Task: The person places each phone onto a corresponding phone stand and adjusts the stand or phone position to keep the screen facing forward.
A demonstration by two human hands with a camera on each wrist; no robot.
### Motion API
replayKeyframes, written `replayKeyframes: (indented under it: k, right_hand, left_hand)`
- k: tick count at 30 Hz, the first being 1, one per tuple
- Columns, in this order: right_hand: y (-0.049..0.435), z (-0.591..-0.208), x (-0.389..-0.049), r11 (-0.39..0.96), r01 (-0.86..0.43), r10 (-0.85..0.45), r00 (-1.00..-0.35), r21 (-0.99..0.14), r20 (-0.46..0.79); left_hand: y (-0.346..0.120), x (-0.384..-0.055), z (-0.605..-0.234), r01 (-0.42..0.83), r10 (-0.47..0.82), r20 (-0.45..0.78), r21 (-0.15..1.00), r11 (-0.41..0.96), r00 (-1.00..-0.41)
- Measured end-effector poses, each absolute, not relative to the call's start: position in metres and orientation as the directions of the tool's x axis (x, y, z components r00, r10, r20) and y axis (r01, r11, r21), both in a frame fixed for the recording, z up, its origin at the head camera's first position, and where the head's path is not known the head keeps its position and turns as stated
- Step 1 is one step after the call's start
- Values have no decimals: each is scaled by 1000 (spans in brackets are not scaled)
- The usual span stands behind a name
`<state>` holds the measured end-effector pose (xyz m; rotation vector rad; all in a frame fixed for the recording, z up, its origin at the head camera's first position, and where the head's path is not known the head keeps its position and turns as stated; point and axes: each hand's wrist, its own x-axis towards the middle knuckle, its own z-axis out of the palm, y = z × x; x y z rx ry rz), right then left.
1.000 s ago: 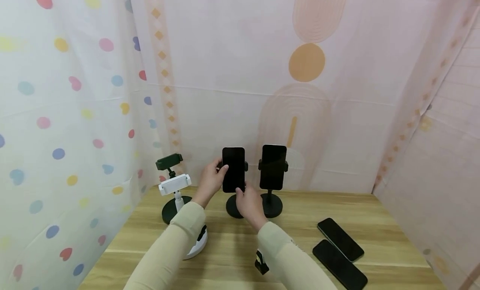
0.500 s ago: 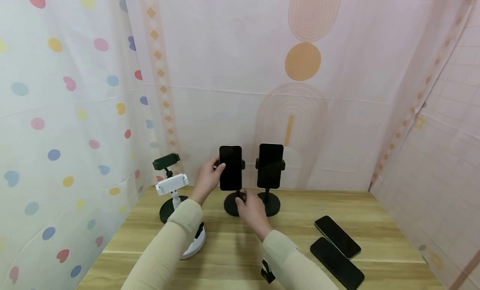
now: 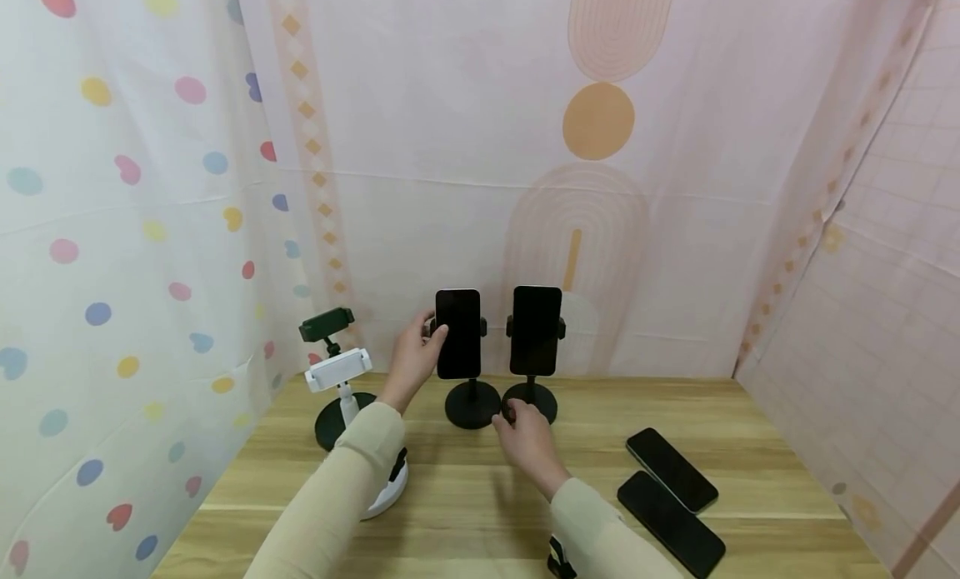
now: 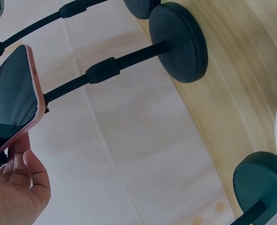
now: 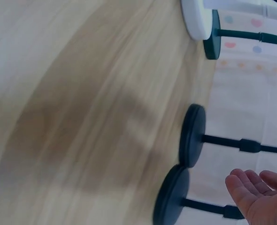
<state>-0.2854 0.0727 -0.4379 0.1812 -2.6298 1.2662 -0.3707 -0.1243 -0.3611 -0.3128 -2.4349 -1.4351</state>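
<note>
A phone (image 3: 459,337) with a dark screen stands upright in the clamp of a black phone stand (image 3: 472,406). My left hand (image 3: 412,354) holds the clamp at the phone's left edge, its thumb overlapping the screen's side in the head view. The left wrist view shows pink sides on this phone (image 4: 39,91) and the fingertips (image 4: 20,143) tucked against its lower edge. Lower and to the right, my right hand (image 3: 531,441) is held in the air with nothing in it, fingers loosely bent. Behind it, a second phone (image 3: 536,329) sits in a matching black stand (image 3: 550,406).
On the left are a white phone stand (image 3: 337,370) and a dark green one (image 3: 327,323), both with clamps holding nothing. Two dark phones (image 3: 672,468) lie side by side on the wooden table (image 3: 750,446) at right. A patterned curtain (image 3: 420,104) hangs behind.
My right hand has left the phone's lower edge and moved down and to the right. The left hand stays at the phone's left side. The view has turned slightly right.
</note>
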Motion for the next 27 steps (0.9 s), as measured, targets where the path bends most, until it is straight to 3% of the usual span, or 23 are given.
replayKeyframes:
  k: [15,27]
  right_hand:
    - [124,-457,-277,617,-153,25,-977,-772,214]
    - [167,-450,-250,701,-133,67,-966,-701,250]
  left_hand:
    - [-126,-362,-382,318,55,327,844,432,-944]
    - [-121,-345,-401,316,61,323,843,436,-944]
